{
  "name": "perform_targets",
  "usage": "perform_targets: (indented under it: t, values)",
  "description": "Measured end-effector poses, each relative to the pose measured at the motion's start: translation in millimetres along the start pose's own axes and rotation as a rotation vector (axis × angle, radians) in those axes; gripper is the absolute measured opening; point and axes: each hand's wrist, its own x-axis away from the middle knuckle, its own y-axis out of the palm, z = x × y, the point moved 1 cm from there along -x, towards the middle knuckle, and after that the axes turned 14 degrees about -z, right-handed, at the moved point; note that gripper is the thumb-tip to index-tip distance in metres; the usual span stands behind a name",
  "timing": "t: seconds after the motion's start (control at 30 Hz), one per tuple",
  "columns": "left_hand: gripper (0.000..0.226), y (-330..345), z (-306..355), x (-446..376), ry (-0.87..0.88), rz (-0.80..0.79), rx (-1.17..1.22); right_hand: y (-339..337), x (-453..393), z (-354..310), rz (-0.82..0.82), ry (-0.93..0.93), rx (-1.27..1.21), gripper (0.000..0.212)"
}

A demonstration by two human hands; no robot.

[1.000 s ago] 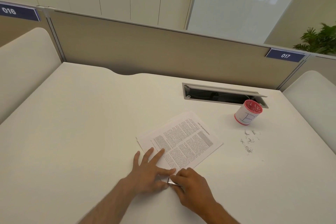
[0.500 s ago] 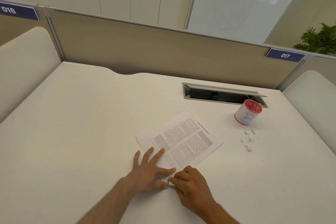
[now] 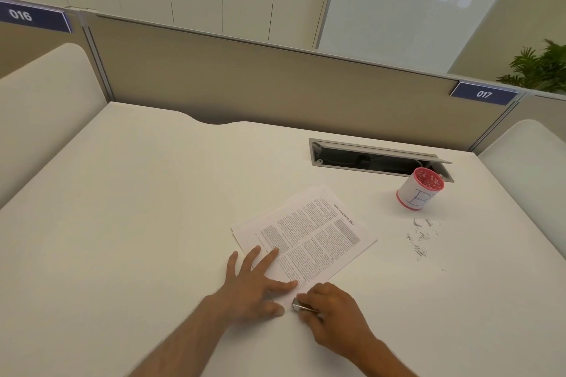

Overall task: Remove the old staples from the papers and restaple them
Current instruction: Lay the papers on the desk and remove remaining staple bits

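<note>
At the near corner of the printed papers [image 3: 309, 239], my left hand [image 3: 254, 288] lies flat with fingers spread, pinning the sheets to the white desk [image 3: 137, 208]. My right hand [image 3: 329, 306] is curled round a small metal tool [image 3: 298, 307], its tip at that corner. Pulled staples [image 3: 419, 242] lie scattered below the red-rimmed cup [image 3: 418, 193], so some removal looks done; this set I judge unfinished, restapling still ahead. Compared with a second ago, my hands have barely shifted.
</note>
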Motion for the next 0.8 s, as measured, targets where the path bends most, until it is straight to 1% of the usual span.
perform_targets:
  t: [0.07,0.17,0.33,0.4,0.43,0.5,0.6,0.7,0.77,0.8]
  values:
    - [0.047,-0.5,0.3,1.6,0.014,0.007,0.014,-5.0,1.1,2.3,0.005,0.079,-0.156,0.021]
    - [0.041,-0.1,-1.4,3.7,0.025,0.024,0.041,-17.9,-1.2,5.8,0.129,0.273,-0.545,0.02]
    - [0.063,-1.9,-5.3,3.0,0.018,0.106,-0.048,-46.3,-17.0,22.1,0.223,0.576,-1.397,0.013]
    - [0.07,-1.6,-6.8,3.6,0.038,0.174,-0.082,-56.4,-25.7,33.0,0.243,0.684,-1.648,0.013]
    - [0.07,-0.7,-7.5,4.2,0.051,0.217,-0.111,-60.9,-30.3,37.9,0.249,0.71,-1.718,0.012]
    - [0.069,1.5,-9.0,3.7,0.035,0.214,-0.118,-69.6,-41.7,50.7,0.273,0.758,-1.72,0.013]
    - [0.061,4.8,-10.4,-1.9,0.032,0.253,-0.09,-84.5,-64.2,76.9,0.351,0.842,-1.55,0.014]
    - [0.048,3.5,-10.4,-4.4,0.033,0.295,-0.099,-106.3,-91.7,105.6,0.379,0.882,-1.302,0.012]
    - [0.045,4.4,-11.3,-5.9,0.032,0.309,-0.108,-118.2,-109.8,123.9,0.359,0.904,-1.066,0.007]
    - [0.045,5.8,-12.1,-6.6,0.037,0.319,-0.106,-122.5,-118.0,132.2,0.349,0.899,-0.929,0.012]
